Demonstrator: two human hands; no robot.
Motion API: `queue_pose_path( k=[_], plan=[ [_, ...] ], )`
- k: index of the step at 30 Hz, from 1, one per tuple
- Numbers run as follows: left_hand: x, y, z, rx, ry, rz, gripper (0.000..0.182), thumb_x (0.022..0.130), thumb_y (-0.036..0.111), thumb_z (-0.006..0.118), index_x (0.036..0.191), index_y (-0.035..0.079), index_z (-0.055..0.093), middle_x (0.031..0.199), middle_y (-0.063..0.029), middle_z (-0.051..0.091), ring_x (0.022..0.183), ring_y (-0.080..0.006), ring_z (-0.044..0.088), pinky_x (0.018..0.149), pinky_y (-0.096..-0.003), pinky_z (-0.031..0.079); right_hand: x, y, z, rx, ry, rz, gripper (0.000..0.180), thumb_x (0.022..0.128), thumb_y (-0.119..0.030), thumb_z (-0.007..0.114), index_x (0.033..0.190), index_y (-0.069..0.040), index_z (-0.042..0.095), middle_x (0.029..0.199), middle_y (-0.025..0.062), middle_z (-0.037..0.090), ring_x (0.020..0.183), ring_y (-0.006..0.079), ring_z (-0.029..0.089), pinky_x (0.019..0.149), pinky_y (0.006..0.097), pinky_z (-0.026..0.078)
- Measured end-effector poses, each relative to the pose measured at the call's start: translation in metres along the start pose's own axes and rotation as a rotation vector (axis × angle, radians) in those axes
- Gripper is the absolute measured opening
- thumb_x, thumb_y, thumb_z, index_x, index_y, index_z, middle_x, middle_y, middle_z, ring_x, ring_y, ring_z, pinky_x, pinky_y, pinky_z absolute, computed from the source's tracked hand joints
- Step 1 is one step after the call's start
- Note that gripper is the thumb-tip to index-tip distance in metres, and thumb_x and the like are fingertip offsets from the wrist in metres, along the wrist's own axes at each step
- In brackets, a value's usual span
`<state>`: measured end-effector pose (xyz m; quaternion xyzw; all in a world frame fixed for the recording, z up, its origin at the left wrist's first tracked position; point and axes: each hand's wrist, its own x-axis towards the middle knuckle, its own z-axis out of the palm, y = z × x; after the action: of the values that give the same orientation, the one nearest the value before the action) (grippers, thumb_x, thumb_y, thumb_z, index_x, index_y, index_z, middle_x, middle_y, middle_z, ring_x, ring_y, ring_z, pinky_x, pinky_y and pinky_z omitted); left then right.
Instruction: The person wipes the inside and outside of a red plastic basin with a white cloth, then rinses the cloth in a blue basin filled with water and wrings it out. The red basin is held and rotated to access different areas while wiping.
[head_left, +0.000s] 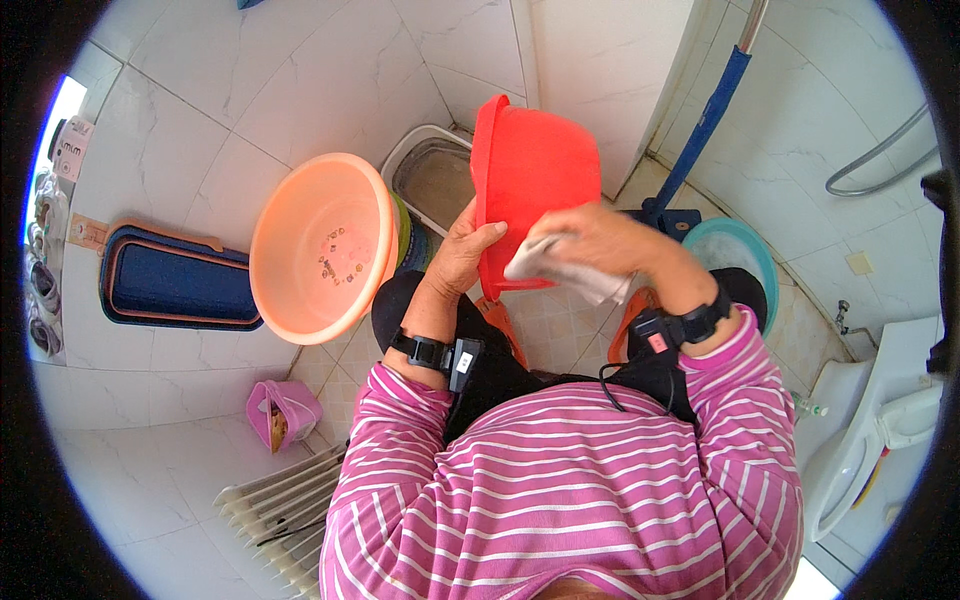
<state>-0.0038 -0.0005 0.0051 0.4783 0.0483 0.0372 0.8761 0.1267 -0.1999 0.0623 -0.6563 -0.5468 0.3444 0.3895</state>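
A red plastic basin (536, 176) is tipped on its side above the tiled floor, between my knees and the far wall. My left hand (466, 247) grips its rim, thumb on the outer side and fingers hidden behind it. In my right hand (600, 236), slightly blurred, is a pale cloth (574, 274), held against or just over the basin's outer side; contact cannot be told. The cloth's loose end hangs toward my right knee. Both wrists wear black straps with small boxes.
Left stands an orange basin (300, 300) with a patterned bottom, beside a dark blue folding tub (176, 277). A grey-white tub (435, 176) is in the corner. To the right are a blue-handled mop (697, 135) and a teal basin (769, 259) with sudsy water. A pink bucket (300, 409) and radiator (292, 495) are lower left.
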Motion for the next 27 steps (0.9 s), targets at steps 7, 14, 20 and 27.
queue_pose_path(
  k=[7, 14, 20, 27],
  plan=[
    [-0.002, 0.004, 0.006, 0.018, -0.01, -0.034, 0.059, 0.089, 0.006, 0.061, 0.144, 0.003, 0.041, 0.135, -0.0067, 0.056, 0.121, -0.0177, 0.055, 0.105, -0.0346, 0.042, -0.011, -0.012, -0.069, 0.066, 0.866, 0.126, 0.031, 0.094, -0.014, 0.058, 0.124, -0.011, 0.06, 0.109, 0.005, 0.067, 0.097, 0.0151, 0.064, 0.084, 0.0286, 0.051],
    [0.001, 0.001, 0.01, 0.04, -0.011, -0.083, 0.056, 0.087, 0.008, 0.064, 0.14, 0.003, 0.045, 0.132, -0.0085, 0.059, 0.117, -0.0193, 0.058, 0.103, -0.0366, 0.045, 0.041, 0.008, -0.063, -0.787, 0.727, -0.078, 0.024, 0.086, -0.01, 0.059, 0.11, -0.012, 0.063, 0.102, 0.0097, 0.067, 0.096, 0.035, 0.061, 0.081, 0.0449, 0.051],
    [0.002, -0.004, 0.007, 0.088, -0.054, -0.118, 0.056, 0.087, 0.003, 0.058, 0.141, 0.003, 0.044, 0.129, -0.0036, 0.059, 0.115, -0.0145, 0.057, 0.101, -0.0326, 0.045, 0.061, 0.033, -0.043, -0.685, 0.633, -0.13, 0.02, 0.083, -0.006, 0.057, 0.101, -0.01, 0.066, 0.1, 0.0101, 0.067, 0.092, 0.0348, 0.063, 0.076, 0.0457, 0.052],
    [-0.001, -0.002, -0.006, 0.072, -0.073, -0.132, 0.051, 0.087, 0.004, 0.058, 0.138, 0.003, 0.048, 0.126, -0.0028, 0.061, 0.114, -0.0145, 0.057, 0.1, -0.0326, 0.045, 0.056, 0.011, -0.023, -0.734, 0.434, -0.305, 0.019, 0.082, -0.006, 0.055, 0.096, -0.011, 0.066, 0.098, 0.0049, 0.064, 0.092, 0.0313, 0.062, 0.078, 0.0414, 0.052]
  ],
)
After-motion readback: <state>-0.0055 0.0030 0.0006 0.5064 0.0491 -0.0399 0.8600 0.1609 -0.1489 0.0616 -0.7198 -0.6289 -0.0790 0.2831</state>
